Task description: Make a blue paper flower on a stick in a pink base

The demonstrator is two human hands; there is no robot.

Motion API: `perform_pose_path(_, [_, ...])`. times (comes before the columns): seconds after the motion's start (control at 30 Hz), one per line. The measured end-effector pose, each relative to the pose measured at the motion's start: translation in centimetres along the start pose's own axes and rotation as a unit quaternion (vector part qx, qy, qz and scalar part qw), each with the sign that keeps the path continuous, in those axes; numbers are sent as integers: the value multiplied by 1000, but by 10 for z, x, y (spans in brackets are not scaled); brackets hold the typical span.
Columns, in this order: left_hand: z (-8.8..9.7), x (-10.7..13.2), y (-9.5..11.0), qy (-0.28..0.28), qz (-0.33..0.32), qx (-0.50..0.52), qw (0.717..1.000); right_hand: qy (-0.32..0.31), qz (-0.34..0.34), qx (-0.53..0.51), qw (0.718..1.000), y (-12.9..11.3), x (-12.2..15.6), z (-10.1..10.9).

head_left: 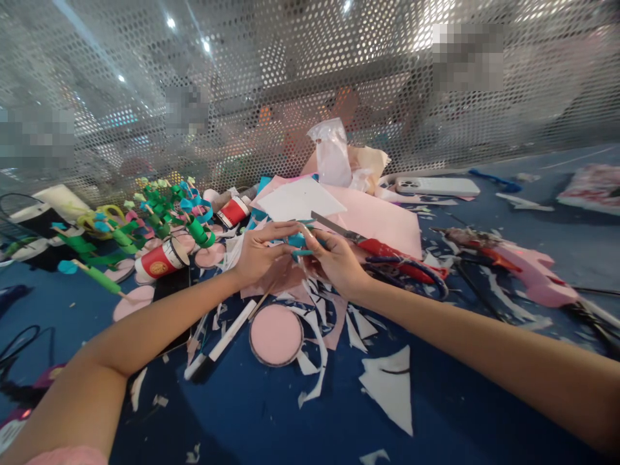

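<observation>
My left hand (264, 253) and my right hand (335, 257) meet at the middle of the table, fingers bent round a small piece of blue paper (296, 241). Its exact shape is partly hidden by the fingers. Just below them lies a round pink disc (276, 334) with a dark rim. A white marker (220, 339) rests to the left of the disc. Scissors with dark handles (411, 268) lie beside my right hand, their blade pointing up and left over pink paper, next to a red object (387, 252).
White paper scraps (390, 387) litter the blue table (300, 433). Green paper plants on pink bases (135, 302) and a red-and-white paper cup (162, 259) stand at left. A pink glue gun (533, 271) and a white phone (438, 186) lie at right. Perforated metal mesh (290, 77) rises behind.
</observation>
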State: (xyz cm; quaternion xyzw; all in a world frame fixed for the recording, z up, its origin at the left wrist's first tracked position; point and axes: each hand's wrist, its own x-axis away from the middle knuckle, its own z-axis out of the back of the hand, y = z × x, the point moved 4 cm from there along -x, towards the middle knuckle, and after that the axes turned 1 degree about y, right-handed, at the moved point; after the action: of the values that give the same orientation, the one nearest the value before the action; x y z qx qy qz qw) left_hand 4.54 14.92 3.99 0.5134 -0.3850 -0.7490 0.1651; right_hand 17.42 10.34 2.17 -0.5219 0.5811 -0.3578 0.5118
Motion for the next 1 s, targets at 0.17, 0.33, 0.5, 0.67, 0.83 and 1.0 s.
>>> perform_pose_path(0.17, [1,0,-2,23,32,7,999,1,4,4,1000,-1,0,-1])
perform_pose_path(0.33, [0,1,0,48,42,46,997,-9,-5,-8,1000,1,0,-2])
perform_pose_path(0.5, [2,0,-1,61,33,13,998,-14,-6,-22,1000,2,-1,-2])
perform_pose_path(0.67, [1,0,2,42,20,-3,999,6,-4,-11,1000,2,0,1])
perform_pose_path(0.83, [-1,0,4,65,50,24,996,14,1,-15,1000,1,0,0])
perform_pose_path(1.0, [-3,0,2,75,83,28,993,41,24,27,999,-2,1,2])
